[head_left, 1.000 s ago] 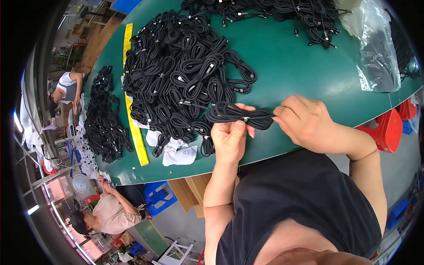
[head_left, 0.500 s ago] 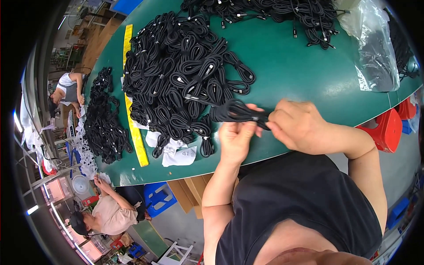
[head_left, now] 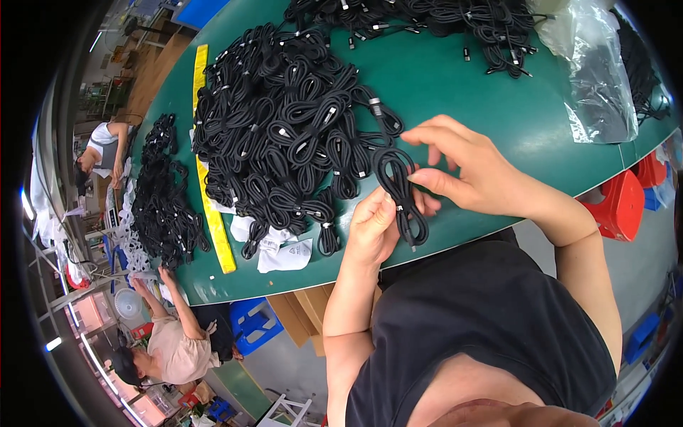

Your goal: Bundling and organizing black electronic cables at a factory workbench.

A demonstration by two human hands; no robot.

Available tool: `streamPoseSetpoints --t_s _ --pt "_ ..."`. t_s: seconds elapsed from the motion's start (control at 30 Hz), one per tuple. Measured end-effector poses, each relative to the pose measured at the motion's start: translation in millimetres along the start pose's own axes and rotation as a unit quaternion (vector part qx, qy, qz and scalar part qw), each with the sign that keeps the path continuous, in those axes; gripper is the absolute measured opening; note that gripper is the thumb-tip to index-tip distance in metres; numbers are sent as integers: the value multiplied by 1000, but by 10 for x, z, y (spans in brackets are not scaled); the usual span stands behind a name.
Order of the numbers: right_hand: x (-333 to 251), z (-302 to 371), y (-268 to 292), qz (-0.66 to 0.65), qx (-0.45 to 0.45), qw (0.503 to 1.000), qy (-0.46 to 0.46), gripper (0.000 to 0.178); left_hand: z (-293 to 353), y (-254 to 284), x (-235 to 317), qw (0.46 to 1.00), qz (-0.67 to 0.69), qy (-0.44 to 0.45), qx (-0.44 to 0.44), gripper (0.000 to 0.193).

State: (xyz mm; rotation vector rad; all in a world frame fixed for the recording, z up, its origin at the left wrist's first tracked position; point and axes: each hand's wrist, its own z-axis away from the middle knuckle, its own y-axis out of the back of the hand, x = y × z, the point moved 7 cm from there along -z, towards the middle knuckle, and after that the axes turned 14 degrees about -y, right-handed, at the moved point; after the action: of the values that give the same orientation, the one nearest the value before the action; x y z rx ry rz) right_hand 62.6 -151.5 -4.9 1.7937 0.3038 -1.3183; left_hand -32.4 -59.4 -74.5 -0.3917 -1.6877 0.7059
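My left hand (head_left: 377, 224) grips a coiled black cable (head_left: 393, 174) around its middle, with the loops standing up above the thumb and hanging below. Beside it, my right hand (head_left: 455, 167) is open, its thumb close to the coil and its fingers stretched toward the left; I cannot tell if the thumb touches. A large heap of bundled black cables (head_left: 277, 121) with silver connectors lies just left of my hands on the green table (head_left: 491, 99).
A yellow strip (head_left: 213, 213) separates the heap from another cable pile (head_left: 160, 192). More cables (head_left: 455, 21) lie at the far edge, beside a clear plastic bag (head_left: 594, 78). White packets (head_left: 284, 256) lie near the front edge. Two people work at left; red stools (head_left: 619, 206) stand right.
The cable coil has turned from lying sideways to upright in my left hand. My right hand has let go of its end, opened and moved up.
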Motion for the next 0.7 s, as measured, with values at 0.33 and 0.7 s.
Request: streamPoseSetpoints --t_s 0.33,0.7 --pt "314 -211 -94 -348 -82 922 -151 33 64 -25 23 1000 -18 13 18 54" --pt "337 -60 -187 -268 -72 955 -104 33 78 345 61 974 -204 -10 101 30"
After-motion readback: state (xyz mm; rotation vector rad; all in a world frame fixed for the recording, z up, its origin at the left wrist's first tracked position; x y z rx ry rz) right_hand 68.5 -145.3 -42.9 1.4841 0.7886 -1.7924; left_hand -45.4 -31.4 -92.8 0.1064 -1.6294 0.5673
